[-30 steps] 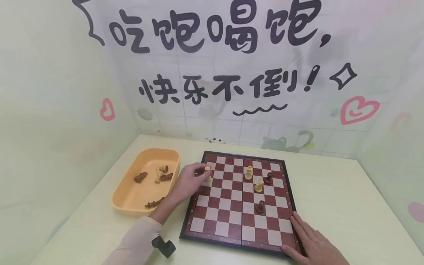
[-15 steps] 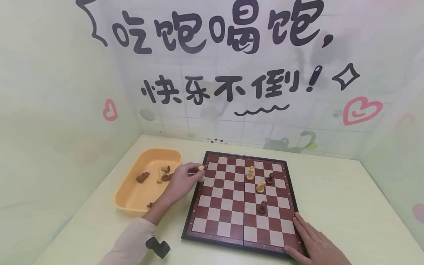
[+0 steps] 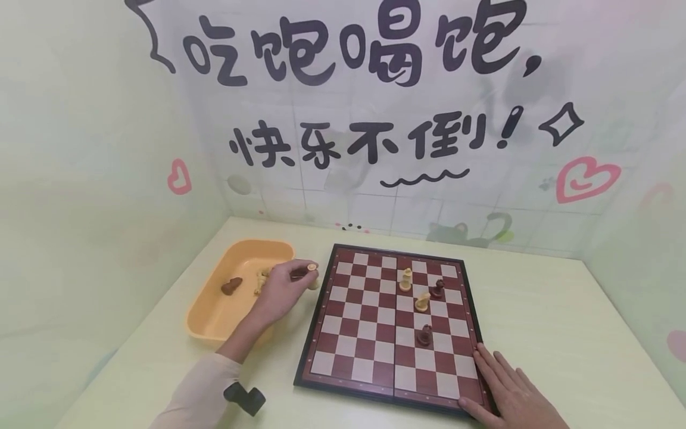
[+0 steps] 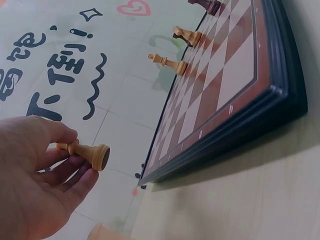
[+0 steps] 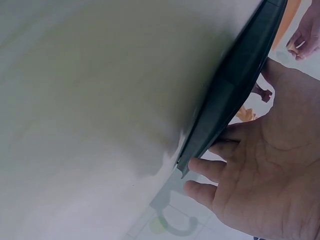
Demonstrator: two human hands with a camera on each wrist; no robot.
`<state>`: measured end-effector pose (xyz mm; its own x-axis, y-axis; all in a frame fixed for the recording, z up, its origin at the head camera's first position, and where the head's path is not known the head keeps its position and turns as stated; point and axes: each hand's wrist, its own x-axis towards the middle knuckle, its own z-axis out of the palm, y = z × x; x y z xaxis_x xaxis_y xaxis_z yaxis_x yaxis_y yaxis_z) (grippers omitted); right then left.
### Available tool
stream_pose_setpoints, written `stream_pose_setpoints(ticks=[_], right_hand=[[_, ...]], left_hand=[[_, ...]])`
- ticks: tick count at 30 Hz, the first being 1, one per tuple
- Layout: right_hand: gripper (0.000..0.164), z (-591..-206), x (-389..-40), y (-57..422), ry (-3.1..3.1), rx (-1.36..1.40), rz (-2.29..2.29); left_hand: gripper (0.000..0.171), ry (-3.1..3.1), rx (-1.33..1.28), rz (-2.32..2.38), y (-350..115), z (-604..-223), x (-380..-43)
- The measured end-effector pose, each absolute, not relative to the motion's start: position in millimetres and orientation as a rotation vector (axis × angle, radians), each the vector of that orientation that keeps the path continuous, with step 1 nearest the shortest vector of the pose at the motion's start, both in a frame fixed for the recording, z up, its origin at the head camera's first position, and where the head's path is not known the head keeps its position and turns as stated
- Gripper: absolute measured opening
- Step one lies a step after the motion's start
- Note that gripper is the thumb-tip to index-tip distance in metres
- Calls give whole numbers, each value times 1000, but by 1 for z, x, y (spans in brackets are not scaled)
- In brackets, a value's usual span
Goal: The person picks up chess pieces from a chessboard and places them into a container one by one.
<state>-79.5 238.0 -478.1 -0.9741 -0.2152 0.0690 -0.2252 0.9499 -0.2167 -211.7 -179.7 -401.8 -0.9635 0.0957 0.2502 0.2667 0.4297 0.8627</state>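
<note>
A cream chess piece [image 4: 92, 154] is pinched between the thumb and fingers of my left hand [image 3: 281, 292], its base showing and its top partly covered. The hand is over the gap between the yellow tray [image 3: 198, 298] and the checkered chessboard [image 3: 370, 350]. My right hand [image 3: 514, 393] rests at the board's near right corner with straight fingers along the side. Standing on the board are a tall cream piece [image 3: 405, 280], a cream knight [image 3: 421, 302] and two dark pieces, one farther back [image 3: 437, 289] and one nearer [image 3: 425, 335].
Inside the tray lie a dark piece [image 3: 231, 286] and a cream piece [image 3: 261, 281], with the left arm hiding part of the tray. A printed curtain [image 3: 364, 196] hangs behind the pale table [image 3: 546, 310].
My left hand has drawn leftward off the board's left edge toward the tray, carrying the cream piece. The right hand has kept its place at the board's corner.
</note>
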Motion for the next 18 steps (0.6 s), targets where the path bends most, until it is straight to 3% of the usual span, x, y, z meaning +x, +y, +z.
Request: stream_pose_setpoints(ticks=[18], right_hand=[[93, -473, -78, 238, -3033, 396, 288]], left_hand=[[30, -2485, -220, -1537, -223, -405, -211]])
